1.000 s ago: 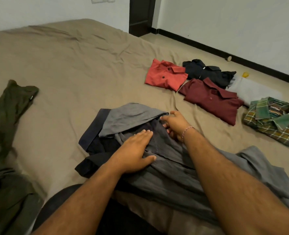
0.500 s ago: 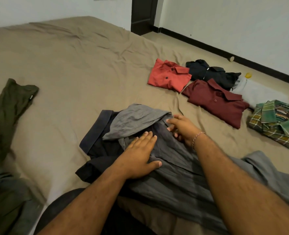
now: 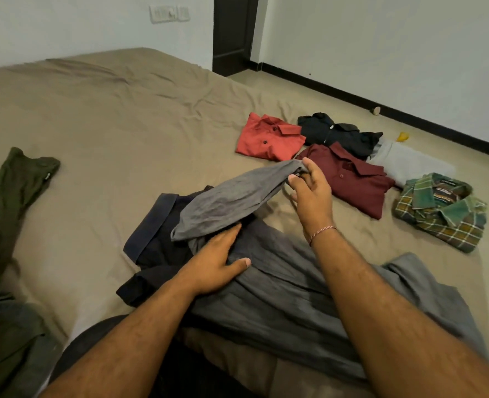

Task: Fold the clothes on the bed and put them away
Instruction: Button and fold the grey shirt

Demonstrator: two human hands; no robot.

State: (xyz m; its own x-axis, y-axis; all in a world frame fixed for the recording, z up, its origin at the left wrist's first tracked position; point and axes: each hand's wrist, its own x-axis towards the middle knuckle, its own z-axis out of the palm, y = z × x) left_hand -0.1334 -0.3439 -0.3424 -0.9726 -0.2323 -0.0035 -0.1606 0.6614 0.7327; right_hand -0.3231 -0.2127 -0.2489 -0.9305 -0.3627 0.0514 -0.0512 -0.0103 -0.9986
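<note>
Head view, right grip (image 3: pixel 309 188) apparently pinching grey sleeve (image 3: pixel 232 202) end, left grip (image 3: pixel 217 259) flat on shirt (image 3: pixel 280 288)

lots cut off here. the olive green pants (image 3: pixel 13 196) run off the left edge, and the dark pile (image 3: pixel 5 349) at bottom left is cropped too, can't tell what it is. both forearms leave the bottom edge. the left hand (image 3: pixel 217 259) covers part of the grey garment (image 3: pixel 280 297), whose near end is hidden behind the right arm. label text on the plaid shirt (image 3: pixel 438 211) is too small to read
</note>
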